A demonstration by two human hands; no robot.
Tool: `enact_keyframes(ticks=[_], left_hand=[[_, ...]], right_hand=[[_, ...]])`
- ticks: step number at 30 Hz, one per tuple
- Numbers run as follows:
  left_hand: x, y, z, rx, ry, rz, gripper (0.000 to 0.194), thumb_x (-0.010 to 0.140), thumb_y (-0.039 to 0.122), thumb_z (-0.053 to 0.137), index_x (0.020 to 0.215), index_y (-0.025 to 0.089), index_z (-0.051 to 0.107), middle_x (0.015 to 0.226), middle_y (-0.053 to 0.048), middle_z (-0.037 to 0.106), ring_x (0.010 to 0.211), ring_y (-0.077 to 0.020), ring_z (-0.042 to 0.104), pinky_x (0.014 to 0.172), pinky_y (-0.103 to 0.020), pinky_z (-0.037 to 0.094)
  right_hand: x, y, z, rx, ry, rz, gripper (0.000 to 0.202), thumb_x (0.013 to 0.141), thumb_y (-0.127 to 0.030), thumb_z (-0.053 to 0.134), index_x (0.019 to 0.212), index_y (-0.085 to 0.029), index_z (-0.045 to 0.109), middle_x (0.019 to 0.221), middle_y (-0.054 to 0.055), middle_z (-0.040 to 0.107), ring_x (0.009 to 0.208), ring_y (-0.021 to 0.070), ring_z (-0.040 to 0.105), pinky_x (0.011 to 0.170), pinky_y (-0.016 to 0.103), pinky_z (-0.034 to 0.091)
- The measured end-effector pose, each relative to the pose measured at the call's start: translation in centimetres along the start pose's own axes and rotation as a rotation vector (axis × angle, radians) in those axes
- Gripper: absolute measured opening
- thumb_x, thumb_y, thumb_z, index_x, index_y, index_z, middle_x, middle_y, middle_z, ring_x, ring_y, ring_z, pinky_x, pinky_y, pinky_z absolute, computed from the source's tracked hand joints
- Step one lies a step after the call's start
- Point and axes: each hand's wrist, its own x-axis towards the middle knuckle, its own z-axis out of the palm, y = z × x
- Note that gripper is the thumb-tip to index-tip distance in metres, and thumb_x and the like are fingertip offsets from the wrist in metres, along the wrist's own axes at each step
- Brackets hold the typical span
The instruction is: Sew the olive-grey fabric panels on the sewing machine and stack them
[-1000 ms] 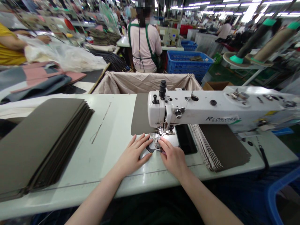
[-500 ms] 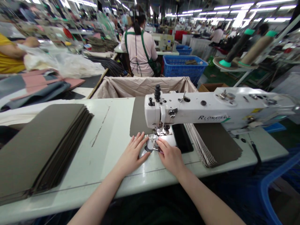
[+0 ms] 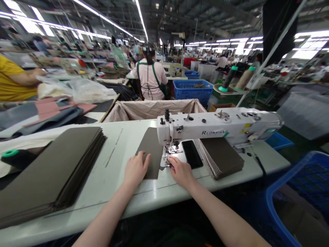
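A dark olive panel (image 3: 153, 151) lies on the pale table, its right edge beside the needle area of a white sewing machine (image 3: 190, 127). Across the panel's left edge rests my left hand (image 3: 135, 168), palm down with the fingers somewhat spread. My right hand (image 3: 180, 170) is at the presser foot, thumb and fingertips pinched together; what is between them, if anything, is too small to make out. Just right of the needle area lies a black phone (image 3: 192, 154).
A tall stack of olive panels (image 3: 59, 164) covers the table's left side. Another stack (image 3: 222, 157) sits under the machine arm. A cloth-lined bin (image 3: 154, 110) stands behind the table, a blue basket (image 3: 272, 192) at the lower right. A person (image 3: 151, 77) sits ahead.
The olive panel has come toward me, past the needle area. My left hand has shifted left onto it, while my right hand stays by the presser foot. The view has tilted up.
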Motion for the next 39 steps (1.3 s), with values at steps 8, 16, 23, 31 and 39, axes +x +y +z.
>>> enact_keyframes(ticks=[8, 16, 23, 31, 39], left_hand=[[-7.9, -3.9, -1.4, 0.070, -0.060, -0.042, 0.053, 0.086, 0.010, 0.033, 0.137, 0.014, 0.047, 0.143, -0.020, 0.045, 0.135, -0.0358, 0.040, 0.105, -0.062, 0.032], [-10.2, -3.9, -4.2, -0.162, -0.336, 0.264, 0.059, 0.082, 0.006, 0.032, 0.138, 0.023, 0.042, 0.153, -0.002, 0.036, 0.142, -0.0201, 0.030, 0.118, -0.048, 0.024], [-6.6, 0.0, -3.5, -0.237, -0.367, 0.352, 0.042, 0.091, 0.017, 0.035, 0.129, 0.024, 0.051, 0.144, -0.004, 0.048, 0.136, -0.0215, 0.040, 0.116, -0.047, 0.030], [-7.9, 7.0, -3.1, -0.208, -0.347, 0.456, 0.047, 0.095, 0.042, 0.047, 0.139, 0.027, 0.044, 0.149, -0.004, 0.042, 0.139, -0.0260, 0.034, 0.118, -0.052, 0.022], [-9.8, 3.6, -4.4, -0.154, -0.348, 0.390, 0.052, 0.093, 0.043, 0.051, 0.142, 0.028, 0.040, 0.150, -0.004, 0.040, 0.140, -0.0262, 0.033, 0.118, -0.051, 0.021]], right_hand=[[-1.5, 0.0, -2.0, 0.082, 0.013, -0.014, 0.034, 0.090, -0.024, 0.050, 0.123, -0.029, 0.056, 0.129, 0.000, 0.060, 0.101, 0.0168, 0.063, 0.082, 0.026, 0.048], [-10.5, 2.0, -3.4, 0.483, 0.081, 0.207, 0.029, 0.098, -0.038, 0.038, 0.089, -0.022, 0.061, 0.076, 0.001, 0.067, 0.069, 0.0160, 0.063, 0.066, 0.025, 0.047], [-17.1, 3.2, -1.9, 0.436, 0.056, 0.398, 0.024, 0.098, -0.041, 0.038, 0.094, -0.023, 0.054, 0.071, -0.002, 0.060, 0.064, 0.0156, 0.060, 0.061, 0.025, 0.044], [-18.6, 3.0, -0.3, 0.306, -0.079, 0.308, 0.012, 0.096, -0.032, 0.045, 0.092, -0.022, 0.051, 0.083, 0.000, 0.063, 0.071, 0.0165, 0.062, 0.062, 0.025, 0.041], [-16.8, 2.3, 0.6, 0.355, -0.064, 0.217, 0.013, 0.099, -0.032, 0.042, 0.095, -0.022, 0.048, 0.081, -0.001, 0.061, 0.071, 0.0169, 0.061, 0.063, 0.025, 0.039]])
